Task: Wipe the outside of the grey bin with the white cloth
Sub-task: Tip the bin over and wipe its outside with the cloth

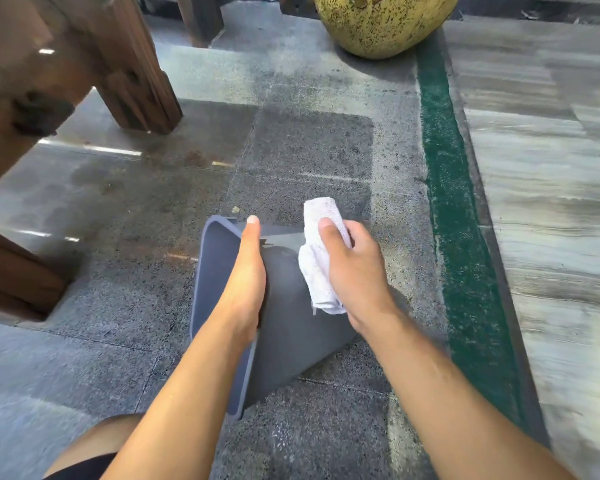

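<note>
The grey bin lies tipped on its side on the stone floor, its open mouth facing left and its rim toward me. My left hand lies along the bin's upper edge near the rim, thumb stretched forward, fingers hidden behind the wall. My right hand grips the crumpled white cloth and holds it against the bin's outer wall on the right side. One end of the cloth sticks up past my thumb.
A dark wooden furniture leg stands at the far left, with more wood low on the left. A large speckled yellow pot sits at the back. A green strip runs along the floor on the right. My knee shows bottom left.
</note>
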A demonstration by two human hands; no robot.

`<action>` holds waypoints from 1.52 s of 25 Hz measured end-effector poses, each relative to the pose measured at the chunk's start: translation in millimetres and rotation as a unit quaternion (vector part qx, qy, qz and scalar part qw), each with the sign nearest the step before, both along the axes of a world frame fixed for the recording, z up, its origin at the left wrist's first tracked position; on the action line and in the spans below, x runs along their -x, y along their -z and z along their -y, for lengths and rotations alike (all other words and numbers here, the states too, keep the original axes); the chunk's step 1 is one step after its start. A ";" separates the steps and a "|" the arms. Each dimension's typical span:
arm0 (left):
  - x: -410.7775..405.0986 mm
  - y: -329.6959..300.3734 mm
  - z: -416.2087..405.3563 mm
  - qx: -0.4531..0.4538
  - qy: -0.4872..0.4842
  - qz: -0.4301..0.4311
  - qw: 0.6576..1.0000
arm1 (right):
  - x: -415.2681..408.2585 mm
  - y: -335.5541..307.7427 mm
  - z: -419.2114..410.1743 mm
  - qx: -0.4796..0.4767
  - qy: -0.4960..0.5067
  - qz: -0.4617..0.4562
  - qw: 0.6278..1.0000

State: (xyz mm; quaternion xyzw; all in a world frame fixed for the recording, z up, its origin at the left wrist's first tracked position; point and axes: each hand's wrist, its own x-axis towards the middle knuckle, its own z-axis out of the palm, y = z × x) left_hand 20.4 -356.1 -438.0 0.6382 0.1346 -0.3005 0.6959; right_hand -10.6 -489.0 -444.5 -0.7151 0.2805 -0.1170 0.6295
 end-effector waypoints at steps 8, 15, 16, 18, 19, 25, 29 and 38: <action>-7.2 8.0 4.5 0.036 -0.052 0.047 0.997 | 0.6 -4.8 -44.2 0.144 -0.068 0.041 0.986; -2.6 12.9 7.7 0.025 -0.068 0.098 0.993 | -0.5 -1.5 -52.5 0.238 -0.071 -0.040 0.968; -3.3 14.7 6.7 0.019 -0.066 0.091 0.993 | -1.5 -2.0 -53.6 0.242 -0.071 -0.044 0.967; -6.0 19.0 3.8 0.003 -0.075 0.073 0.995 | -4.1 -2.6 -55.9 0.247 -0.076 -0.052 0.965; -7.9 21.2 2.1 -0.006 -0.083 0.066 0.994 | -4.7 -2.1 -56.2 0.250 -0.078 -0.057 0.963; -6.6 15.1 1.7 -0.051 -0.107 0.020 0.993 | -6.7 4.8 -53.8 0.276 -0.068 -0.066 0.957; -5.9 12.6 0.9 -0.063 -0.086 0.023 0.994 | -7.3 9.7 -52.2 0.285 -0.055 -0.066 0.955; -6.6 0.8 -4.6 -0.092 -0.063 0.024 0.994 | -15.1 26.2 -38.2 0.285 -0.036 -0.084 0.954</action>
